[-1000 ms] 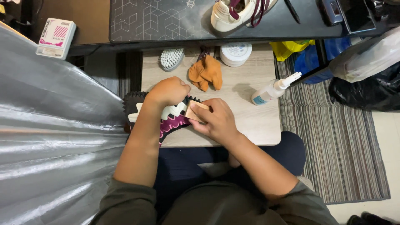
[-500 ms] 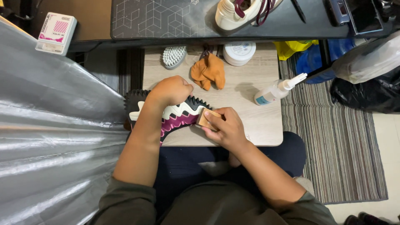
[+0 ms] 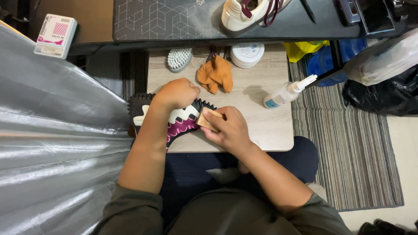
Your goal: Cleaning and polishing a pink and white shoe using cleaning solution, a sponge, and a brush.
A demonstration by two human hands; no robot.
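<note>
Tan block (image 3: 208, 119) shifted rightward, jagged maroon-white sole (image 3: 183, 122)

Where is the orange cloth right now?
The orange cloth lies at the far side of the small wooden table, between the white brush and the round white tub.

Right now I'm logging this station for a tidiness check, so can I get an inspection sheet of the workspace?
Surface: small wooden table over the person's lap.
Job's things: shoe with a jagged black sole, lying on its side; tan block pressed to it.
Clutter: brush, orange cloth, white round tub, squeeze bottle.
Hands: left hand steadies the shoe; right hand holds the block.
Cables: nothing seen.
Surroundings: striped rug, silver sheet, black bag, second shoe on the dark desk.
</note>
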